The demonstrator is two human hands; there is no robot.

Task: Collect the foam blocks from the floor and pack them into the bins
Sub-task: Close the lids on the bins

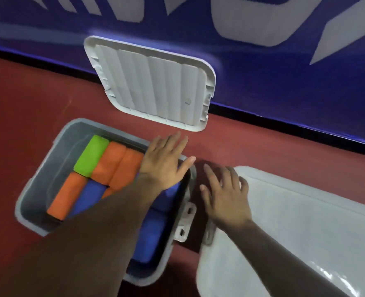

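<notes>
A grey bin (38, 183) stands open on the red floor, packed with foam blocks: a green block (91, 155), orange blocks (119, 166) and blue blocks (149, 236). My left hand (164, 163) hovers over the bin's far right corner with fingers spread and holds nothing. My right hand (224, 196) is stretched out flat with spread fingers over the gap between this bin and a second grey bin (306, 221) on the right, whose inside looks bare. My left forearm hides part of the blocks.
A grey ribbed lid (156, 84) leans against the blue wall mat (263, 67) behind the bins. Red floor (16, 125) stretches to the left and between the bins.
</notes>
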